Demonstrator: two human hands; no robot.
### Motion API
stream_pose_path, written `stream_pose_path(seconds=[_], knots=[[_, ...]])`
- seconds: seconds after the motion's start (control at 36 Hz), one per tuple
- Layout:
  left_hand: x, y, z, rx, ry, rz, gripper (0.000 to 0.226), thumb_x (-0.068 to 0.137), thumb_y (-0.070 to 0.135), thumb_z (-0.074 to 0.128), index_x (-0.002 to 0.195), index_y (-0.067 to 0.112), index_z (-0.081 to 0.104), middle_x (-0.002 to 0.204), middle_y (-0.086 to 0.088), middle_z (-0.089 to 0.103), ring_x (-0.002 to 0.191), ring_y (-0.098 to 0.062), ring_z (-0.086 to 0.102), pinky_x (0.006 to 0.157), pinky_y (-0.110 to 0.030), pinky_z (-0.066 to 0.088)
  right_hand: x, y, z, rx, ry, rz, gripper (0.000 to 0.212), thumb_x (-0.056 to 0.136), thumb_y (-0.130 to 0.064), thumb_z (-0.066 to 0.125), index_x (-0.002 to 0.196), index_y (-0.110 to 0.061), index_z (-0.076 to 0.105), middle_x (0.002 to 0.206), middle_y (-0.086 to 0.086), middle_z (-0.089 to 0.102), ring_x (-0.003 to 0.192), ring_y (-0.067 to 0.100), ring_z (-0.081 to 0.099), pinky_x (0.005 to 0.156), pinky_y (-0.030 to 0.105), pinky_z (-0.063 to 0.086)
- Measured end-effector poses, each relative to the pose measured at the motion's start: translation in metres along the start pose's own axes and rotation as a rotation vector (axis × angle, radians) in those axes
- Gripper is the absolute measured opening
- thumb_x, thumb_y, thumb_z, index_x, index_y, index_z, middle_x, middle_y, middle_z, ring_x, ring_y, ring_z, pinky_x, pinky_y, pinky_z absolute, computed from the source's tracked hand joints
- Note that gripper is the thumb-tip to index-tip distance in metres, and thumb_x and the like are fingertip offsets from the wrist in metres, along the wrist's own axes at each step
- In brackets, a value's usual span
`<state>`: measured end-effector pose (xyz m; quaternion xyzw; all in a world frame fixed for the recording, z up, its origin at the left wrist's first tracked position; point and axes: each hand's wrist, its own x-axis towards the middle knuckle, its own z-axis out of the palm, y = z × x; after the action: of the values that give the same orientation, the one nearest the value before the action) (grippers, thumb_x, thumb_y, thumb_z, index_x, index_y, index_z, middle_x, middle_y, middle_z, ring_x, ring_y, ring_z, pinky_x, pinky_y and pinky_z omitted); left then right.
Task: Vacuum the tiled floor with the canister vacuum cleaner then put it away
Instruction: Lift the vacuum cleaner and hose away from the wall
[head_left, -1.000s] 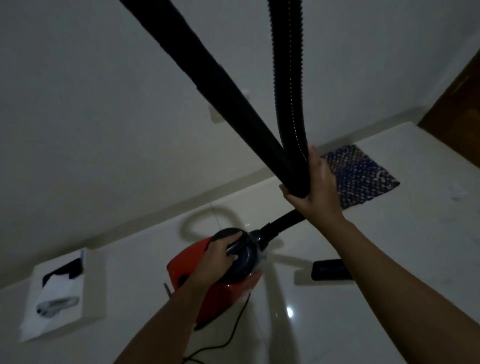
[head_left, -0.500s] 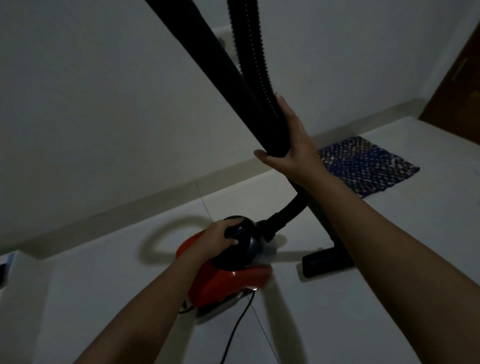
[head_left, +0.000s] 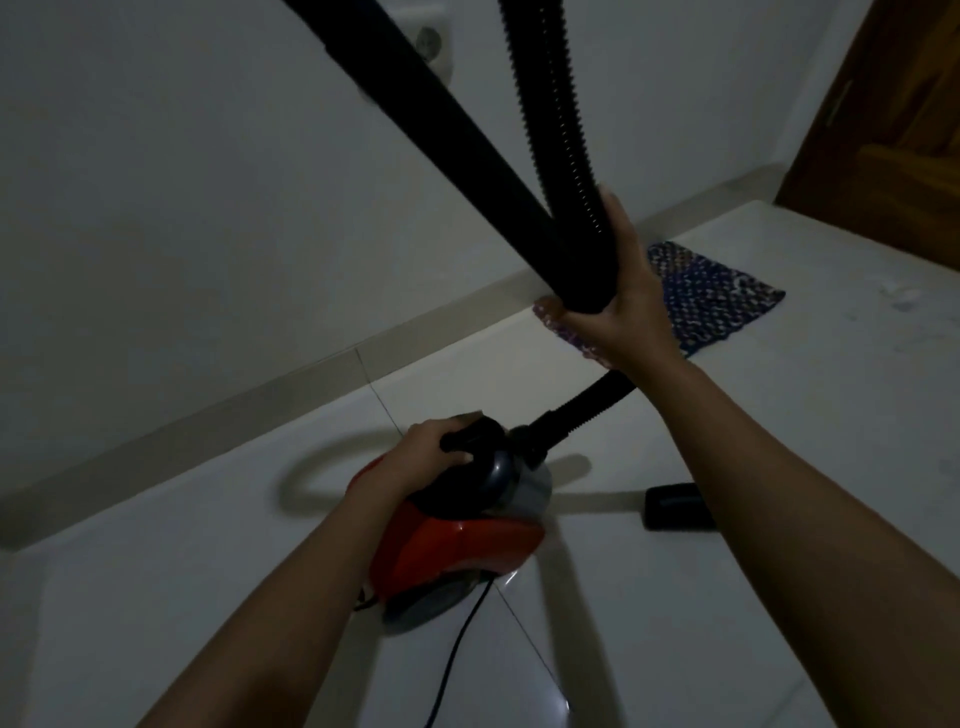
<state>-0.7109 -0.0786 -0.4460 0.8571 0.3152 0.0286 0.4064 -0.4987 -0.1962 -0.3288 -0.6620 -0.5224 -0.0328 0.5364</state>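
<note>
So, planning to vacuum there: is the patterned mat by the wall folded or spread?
Spread: the mat lies flat on the floor, though the right hand hides part.

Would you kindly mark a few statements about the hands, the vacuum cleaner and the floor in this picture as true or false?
1. The left hand grips the handle on top of the red canister. True.
2. The right hand holds nothing. False: it holds the wand and the ribbed hose together.
3. A patterned mat lies beside the wall. True.
4. The floor nozzle sits on the mat. False: it rests on the bare tiled floor, apart from the mat.
5. A black cord trails from the canister across the tiles. True.
</note>
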Motion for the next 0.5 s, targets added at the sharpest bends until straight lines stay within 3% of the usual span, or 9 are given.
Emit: stream_pose_path(seconds=[0.06,0.17,0.22,0.33,0.42,0.5], knots=[[-0.002,0.000,0.002,-0.012,0.026,0.010,0.058,0.086,0.009,0.064,0.139,0.023,0.046,0.140,-0.003,0.053,0.129,-0.019,0.048,0.109,-0.029,0.036,-0.002,0.002,-0.001,-0.028,0.023,-0.006,0.101,0.073,-0.033,0.082,0.154,-0.020,0.022,0.141,0.014,0.045,0.122,0.004,0.040,0.108,0.036,0.037],[-0.005,0.000,0.003,-0.018,0.004,0.030,0.051,0.091,0.016,0.058,0.140,0.023,0.044,0.141,-0.002,0.052,0.130,-0.018,0.047,0.109,-0.029,0.035,-0.004,0.000,0.000,-0.048,0.025,0.004,0.100,0.074,-0.035,0.081,0.154,-0.022,0.022,0.140,0.010,0.045,0.124,0.006,0.041,0.109,0.047,0.039],[-0.010,0.000,0.004,-0.023,0.050,0.067,0.046,0.094,0.024,0.054,0.139,0.022,0.046,0.137,-0.002,0.055,0.126,-0.017,0.050,0.106,-0.028,0.038,-0.004,-0.001,0.001,-0.048,0.027,0.001,0.100,0.074,-0.034,0.080,0.154,-0.020,0.022,0.141,0.010,0.044,0.125,0.005,0.039,0.109,0.045,0.038],[-0.032,-0.008,0.016,-0.231,0.416,0.002,0.038,0.094,0.034,0.052,0.130,0.021,0.056,0.120,0.003,0.060,0.111,-0.007,0.051,0.095,-0.023,0.039,-0.009,0.001,0.003,-0.051,0.027,-0.007,0.099,0.074,-0.032,0.080,0.153,-0.018,0.022,0.141,0.011,0.044,0.125,0.004,0.038,0.109,0.042,0.038],[-0.046,-0.027,0.031,-0.381,0.696,-0.116,0.036,0.093,0.044,0.051,0.124,0.027,0.059,0.126,0.006,0.060,0.116,-0.008,0.053,0.100,-0.029,0.043,-0.012,0.005,0.004,-0.076,0.018,-0.004,0.098,0.074,-0.034,0.080,0.153,-0.020,0.023,0.140,0.008,0.045,0.125,0.007,0.040,0.107,0.051,0.039],[-0.061,-0.043,0.047,-0.505,0.892,-0.289,0.039,0.096,0.039,0.045,0.126,0.018,0.057,0.129,-0.002,0.058,0.117,-0.016,0.053,0.099,-0.031,0.042,-0.014,0.009,0.004,-0.082,0.008,-0.009,0.095,0.074,-0.034,0.078,0.152,-0.022,0.025,0.141,0.003,0.044,0.130,0.013,0.042,0.107,0.055,0.038]])
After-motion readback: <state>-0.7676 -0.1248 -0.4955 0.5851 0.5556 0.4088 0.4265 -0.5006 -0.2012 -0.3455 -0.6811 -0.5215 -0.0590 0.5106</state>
